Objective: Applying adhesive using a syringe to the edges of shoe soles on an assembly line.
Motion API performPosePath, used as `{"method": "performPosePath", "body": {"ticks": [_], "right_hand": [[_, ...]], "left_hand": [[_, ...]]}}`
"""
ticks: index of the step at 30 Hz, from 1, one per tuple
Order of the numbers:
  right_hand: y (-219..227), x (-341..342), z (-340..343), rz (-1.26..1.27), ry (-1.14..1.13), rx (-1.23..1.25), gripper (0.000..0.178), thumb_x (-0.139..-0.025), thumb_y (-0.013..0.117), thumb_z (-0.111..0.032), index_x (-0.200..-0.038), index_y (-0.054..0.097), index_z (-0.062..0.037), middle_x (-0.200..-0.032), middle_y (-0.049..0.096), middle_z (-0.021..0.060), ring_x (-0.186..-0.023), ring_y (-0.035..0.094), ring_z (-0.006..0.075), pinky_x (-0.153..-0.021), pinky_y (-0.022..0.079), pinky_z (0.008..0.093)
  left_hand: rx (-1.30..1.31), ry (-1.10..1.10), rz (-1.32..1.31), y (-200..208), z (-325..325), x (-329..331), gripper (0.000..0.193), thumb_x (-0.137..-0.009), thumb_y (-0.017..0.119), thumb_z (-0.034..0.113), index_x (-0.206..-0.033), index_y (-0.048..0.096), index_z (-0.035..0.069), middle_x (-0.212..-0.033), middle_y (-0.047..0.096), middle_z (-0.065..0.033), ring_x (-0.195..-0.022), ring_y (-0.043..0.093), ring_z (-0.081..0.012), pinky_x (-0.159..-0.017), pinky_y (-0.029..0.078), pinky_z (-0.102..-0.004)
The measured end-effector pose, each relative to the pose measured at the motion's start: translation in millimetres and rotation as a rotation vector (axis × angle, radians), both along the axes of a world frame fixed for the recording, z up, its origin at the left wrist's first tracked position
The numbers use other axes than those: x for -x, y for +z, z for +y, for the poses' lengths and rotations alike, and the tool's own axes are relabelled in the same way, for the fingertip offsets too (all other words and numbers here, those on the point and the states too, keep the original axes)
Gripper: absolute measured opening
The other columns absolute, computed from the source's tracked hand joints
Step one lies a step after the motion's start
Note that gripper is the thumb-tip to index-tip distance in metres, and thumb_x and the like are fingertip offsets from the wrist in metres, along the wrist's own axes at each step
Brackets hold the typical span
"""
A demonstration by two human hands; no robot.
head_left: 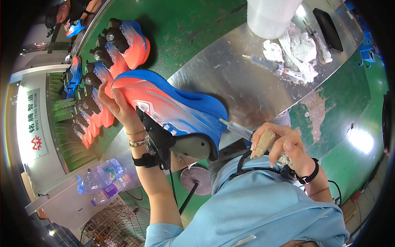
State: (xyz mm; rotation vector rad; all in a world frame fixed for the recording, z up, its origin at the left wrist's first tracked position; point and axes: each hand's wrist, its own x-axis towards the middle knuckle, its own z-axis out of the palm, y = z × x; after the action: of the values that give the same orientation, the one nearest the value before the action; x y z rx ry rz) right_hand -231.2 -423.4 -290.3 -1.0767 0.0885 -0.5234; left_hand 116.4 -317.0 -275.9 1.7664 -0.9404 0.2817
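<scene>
Steel bench [230,78], green floor [349,107], shoe [173,107] w/ hands.

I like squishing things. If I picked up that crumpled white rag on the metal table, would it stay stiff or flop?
The rag would probably flop: it lies bunched in soft folds. It looks light, likely easy to lift. It shouldn't roll, though the syringe beside it might.
</scene>
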Motion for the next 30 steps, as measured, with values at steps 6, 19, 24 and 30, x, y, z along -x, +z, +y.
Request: {"method": "performPosePath", "body": {"ticks": [6, 19, 24, 30], "right_hand": [[-4.2, -10.8, -0.1, 0.0, -0.078, 0.074, 0.048, -0.093, 0.034, -0.024, -0.058, 0.056, -0.0003, -0.096, 0.057, 0.0231, -0.078, 0.06, 0.0255, -0.071, 0.047, 0.0331], [-11.9, -35.0, 19.1, -0.007, -0.026, -0.102, 0.051, -0.097, 0.03, -0.025, -0.061, 0.053, 0.004, -0.102, 0.053, 0.019, -0.082, 0.056, 0.022, -0.075, 0.046, 0.0328], [-8.4, -35.7, 27.2, 0.028, -0.002, -0.108, 0.052, -0.098, 0.027, -0.025, -0.063, 0.054, 0.0041, -0.103, 0.052, 0.0188, -0.082, 0.056, 0.0222, -0.077, 0.046, 0.0326], [10.8, -21.8, 29.0, 0.107, -0.02, -0.145, 0.055, -0.097, 0.026, -0.028, -0.063, 0.054, 0.0046, -0.098, 0.054, 0.02, -0.08, 0.057, 0.0233, -0.077, 0.047, 0.0332]], "left_hand": [[0.016, 0.046, 0.227, -33.8, 32.5, -15.5, 0.025, -0.093, 0.052, 0.019, -0.111, 0.044, 0.004, -0.103, 0.053, -0.004, -0.09, 0.051, -0.0087, -0.077, 0.042, -0.0227], [-0.161, 0.157, 1.17, -1.9, 165.4, 129.3, 0.031, -0.095, 0.045, 0.02, -0.123, 0.042, 0.008, -0.107, 0.057, -0.0087, -0.092, 0.061, -0.0179, -0.07, 0.058, -0.034], [-0.05, -0.179, 1.537, -18.4, 171.5, 177.0, 0.03, -0.095, 0.046, 0.02, -0.117, 0.049, -0.001, -0.103, 0.06, -0.0072, -0.087, 0.062, -0.012, -0.068, 0.054, -0.0228], [0.025, -0.405, 1.646, -39.1, 146.8, 193.9, 0.046, -0.079, 0.068, 0.015, -0.117, 0.048, -0.001, -0.108, 0.06, -0.0082, -0.099, 0.059, -0.0162, -0.087, 0.047, -0.0308]]}}
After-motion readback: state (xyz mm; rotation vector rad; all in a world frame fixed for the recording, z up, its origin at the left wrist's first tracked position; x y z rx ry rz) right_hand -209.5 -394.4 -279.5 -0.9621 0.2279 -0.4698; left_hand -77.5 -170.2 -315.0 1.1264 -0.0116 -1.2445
